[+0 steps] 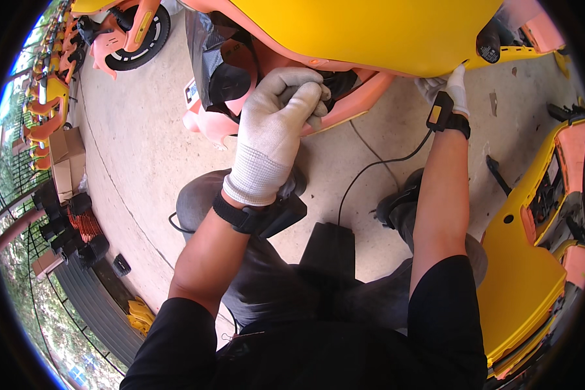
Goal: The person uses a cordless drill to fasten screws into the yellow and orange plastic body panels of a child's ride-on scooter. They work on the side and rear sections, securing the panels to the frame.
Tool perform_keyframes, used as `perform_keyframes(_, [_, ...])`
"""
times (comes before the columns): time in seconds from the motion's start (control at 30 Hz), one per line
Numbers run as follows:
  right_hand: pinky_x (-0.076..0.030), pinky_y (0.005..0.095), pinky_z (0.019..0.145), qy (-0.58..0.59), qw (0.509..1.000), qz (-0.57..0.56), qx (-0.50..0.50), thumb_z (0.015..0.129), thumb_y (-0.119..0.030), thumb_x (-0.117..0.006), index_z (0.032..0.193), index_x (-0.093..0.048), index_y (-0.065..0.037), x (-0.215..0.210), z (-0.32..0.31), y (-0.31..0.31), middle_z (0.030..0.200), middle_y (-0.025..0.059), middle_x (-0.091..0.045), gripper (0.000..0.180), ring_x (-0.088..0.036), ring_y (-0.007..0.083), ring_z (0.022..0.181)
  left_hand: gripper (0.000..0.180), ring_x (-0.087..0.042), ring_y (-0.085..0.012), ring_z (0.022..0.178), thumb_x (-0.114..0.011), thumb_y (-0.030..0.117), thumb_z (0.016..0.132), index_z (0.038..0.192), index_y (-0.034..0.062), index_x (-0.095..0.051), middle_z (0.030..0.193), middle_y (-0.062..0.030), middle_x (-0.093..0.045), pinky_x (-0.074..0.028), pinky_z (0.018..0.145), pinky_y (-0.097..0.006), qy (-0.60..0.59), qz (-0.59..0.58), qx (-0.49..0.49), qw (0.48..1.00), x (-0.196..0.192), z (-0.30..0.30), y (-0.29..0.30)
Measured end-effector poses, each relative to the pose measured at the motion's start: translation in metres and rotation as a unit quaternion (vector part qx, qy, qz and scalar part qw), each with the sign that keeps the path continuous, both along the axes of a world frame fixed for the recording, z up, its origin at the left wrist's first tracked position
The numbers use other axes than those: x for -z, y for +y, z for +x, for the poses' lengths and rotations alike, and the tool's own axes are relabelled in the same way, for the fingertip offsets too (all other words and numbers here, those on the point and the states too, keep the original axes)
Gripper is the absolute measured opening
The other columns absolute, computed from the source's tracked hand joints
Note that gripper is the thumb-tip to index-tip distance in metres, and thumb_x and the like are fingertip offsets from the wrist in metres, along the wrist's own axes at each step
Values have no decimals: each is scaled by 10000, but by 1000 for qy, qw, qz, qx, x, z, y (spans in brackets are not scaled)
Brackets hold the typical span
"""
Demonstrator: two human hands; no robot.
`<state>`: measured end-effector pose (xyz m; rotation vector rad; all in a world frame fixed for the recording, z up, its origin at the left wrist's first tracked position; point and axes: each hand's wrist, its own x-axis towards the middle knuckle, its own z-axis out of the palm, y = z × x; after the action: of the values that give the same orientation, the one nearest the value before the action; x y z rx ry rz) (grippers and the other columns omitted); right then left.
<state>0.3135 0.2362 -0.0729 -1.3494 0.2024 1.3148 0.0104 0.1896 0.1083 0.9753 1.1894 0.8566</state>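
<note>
A seated person in white work gloves worked at the underside of a yellow and orange scooter body [370,32] raised over their knees, above a concrete floor [143,149]. The left hand [276,127] was clenched around a small dark part [337,83] tucked under the body's edge, seemingly to work it in the gap. The right hand [450,91] pressed against the shell's lower rim, apparently steadying it; whether its grip was closed could not be told. Another yellow panel [523,279] lay at the right.

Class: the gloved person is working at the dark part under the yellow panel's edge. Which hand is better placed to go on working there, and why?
Probably the left hand: its fingers are curled on the dark part under the yellow panel. The right hand sits apart at the panel's lower edge, seemingly steadying it.
</note>
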Motion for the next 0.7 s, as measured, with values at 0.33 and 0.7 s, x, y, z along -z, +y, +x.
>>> perform_keyframes(0.33, [-486, 438, 921, 1, 1000, -17, 13, 963, -683, -270, 1049, -554, -72, -1, 0, 0, 652, 19, -530, 680, -502, 181, 597, 206, -567, -119, 734, -538, 50, 974, 1151, -55, -519, 1005, -142, -648, -474, 656, -215, -10, -20, -27, 999, -4, 1, 0])
perform_keyframes(0.7, [-566, 458, 800, 12, 1000, 20, -10, 934, -660, -374, 989, -560, -22, 27, 20, -1, 598, 61, -522, 667, -560, 212, 589, 181, -539, -95, 685, -549, 54, 979, 1130, -46, -561, 987, -122, -653, -453, 639, -204, -131, -21, -56, 990, 8, -5, 3])
